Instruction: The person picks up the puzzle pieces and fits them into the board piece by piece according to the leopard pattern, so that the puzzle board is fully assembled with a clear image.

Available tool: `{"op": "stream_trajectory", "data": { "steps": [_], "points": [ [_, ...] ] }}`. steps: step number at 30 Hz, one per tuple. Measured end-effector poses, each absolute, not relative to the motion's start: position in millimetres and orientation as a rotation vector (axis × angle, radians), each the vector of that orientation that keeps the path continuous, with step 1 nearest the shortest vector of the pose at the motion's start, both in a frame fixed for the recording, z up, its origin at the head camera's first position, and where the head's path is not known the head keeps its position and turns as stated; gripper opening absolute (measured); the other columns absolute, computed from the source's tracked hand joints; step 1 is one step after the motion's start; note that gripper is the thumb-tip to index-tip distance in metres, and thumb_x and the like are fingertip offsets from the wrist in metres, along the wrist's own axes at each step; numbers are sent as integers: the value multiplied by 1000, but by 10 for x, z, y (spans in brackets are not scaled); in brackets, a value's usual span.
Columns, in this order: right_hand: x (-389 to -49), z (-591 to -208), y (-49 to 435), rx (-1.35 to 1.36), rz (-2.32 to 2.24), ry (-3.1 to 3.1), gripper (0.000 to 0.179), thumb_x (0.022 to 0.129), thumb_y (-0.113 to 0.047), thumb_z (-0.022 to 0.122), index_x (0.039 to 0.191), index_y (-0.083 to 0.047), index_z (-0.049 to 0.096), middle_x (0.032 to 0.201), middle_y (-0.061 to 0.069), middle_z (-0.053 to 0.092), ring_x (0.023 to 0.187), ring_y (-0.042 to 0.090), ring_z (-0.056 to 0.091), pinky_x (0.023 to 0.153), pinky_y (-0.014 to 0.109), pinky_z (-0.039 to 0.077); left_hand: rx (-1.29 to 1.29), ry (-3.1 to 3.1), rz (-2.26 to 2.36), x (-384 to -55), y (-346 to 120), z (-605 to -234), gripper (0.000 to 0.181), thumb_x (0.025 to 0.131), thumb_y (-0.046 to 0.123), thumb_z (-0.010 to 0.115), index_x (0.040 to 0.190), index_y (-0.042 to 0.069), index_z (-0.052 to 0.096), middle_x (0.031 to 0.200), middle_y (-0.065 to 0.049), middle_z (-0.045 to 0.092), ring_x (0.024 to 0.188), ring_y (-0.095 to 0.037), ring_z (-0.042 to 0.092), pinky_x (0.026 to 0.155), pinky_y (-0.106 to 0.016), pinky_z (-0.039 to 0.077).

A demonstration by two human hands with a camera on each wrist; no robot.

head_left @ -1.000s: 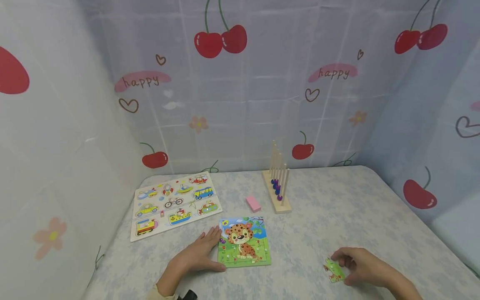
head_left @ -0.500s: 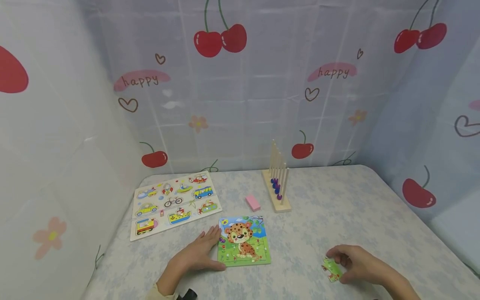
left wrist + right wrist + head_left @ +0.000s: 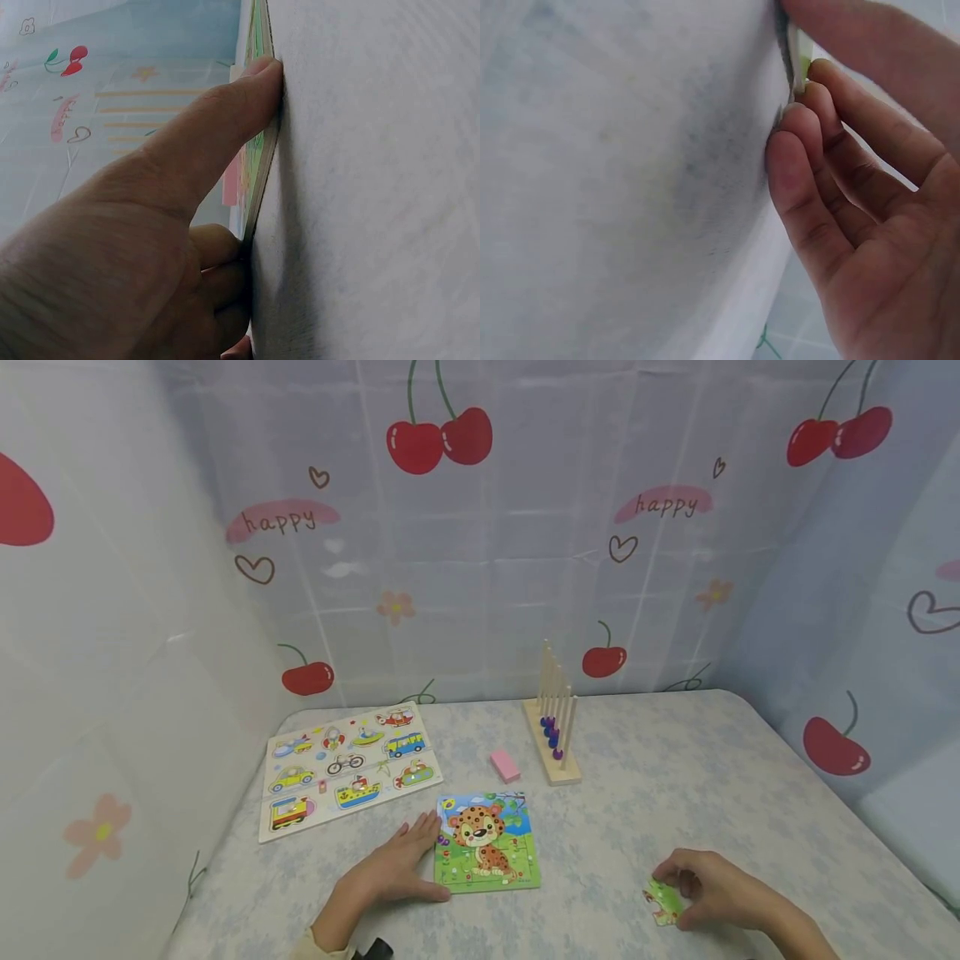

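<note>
A square leopard jigsaw puzzle (image 3: 487, 842) lies flat on the table, its picture facing up. My left hand (image 3: 397, 867) rests along its left side, fingers extended to the edge and thumb at the lower left corner. The left wrist view shows that thumb (image 3: 236, 105) against the puzzle's thin side (image 3: 262, 161). Off to the right, my right hand (image 3: 712, 889) pinches a green jigsaw piece (image 3: 663, 902) with a bit of brown print, low over the table. Seen from the right wrist, only a narrow strip of the piece (image 3: 801, 64) shows between thumb and fingers.
Behind the left hand lies a vehicle peg puzzle board (image 3: 348, 768). A pink block (image 3: 506, 766) sits beyond the leopard puzzle, beside a wooden peg stand (image 3: 558, 768) with blue and purple beads. Cherry-printed curtains (image 3: 510, 568) close in the table's back and sides.
My right hand has shifted slightly left with the jigsaw piece, mostly in the first half second. The left hand and the leopard puzzle stay in place.
</note>
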State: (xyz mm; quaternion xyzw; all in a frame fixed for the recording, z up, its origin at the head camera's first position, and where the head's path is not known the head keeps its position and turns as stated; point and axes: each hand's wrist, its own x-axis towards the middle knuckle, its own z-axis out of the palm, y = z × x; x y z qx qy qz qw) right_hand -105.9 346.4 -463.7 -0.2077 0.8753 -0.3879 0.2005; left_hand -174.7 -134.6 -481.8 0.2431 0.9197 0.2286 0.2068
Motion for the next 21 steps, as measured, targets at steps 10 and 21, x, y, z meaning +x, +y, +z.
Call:
{"op": "stream_trajectory", "data": {
  "steps": [10, 21],
  "points": [
    [-1043, -4552, 3487, -570, -923, 2723, 52, 71, -33, 85, 110, -4, 68, 87, -10, 58, 72, -4, 48, 60, 21, 49, 695, 2560, 654, -1747, -1349, -4793, 114, 74, 60, 75, 154, 2, 20, 164, -14, 14, 152, -33, 11, 124, -55, 12],
    [-1054, -4504, 3444, -478, -857, 2825, 52, 69, -30, 86, 112, -6, 68, 90, -9, 58, 75, -5, 50, 63, 20, 52, 696, 2557, 646, -1759, -1353, -4827, 114, 73, 61, 75, 155, 2, 19, 164, -14, 13, 152, -32, 11, 124, -54, 12]
  ]
}}
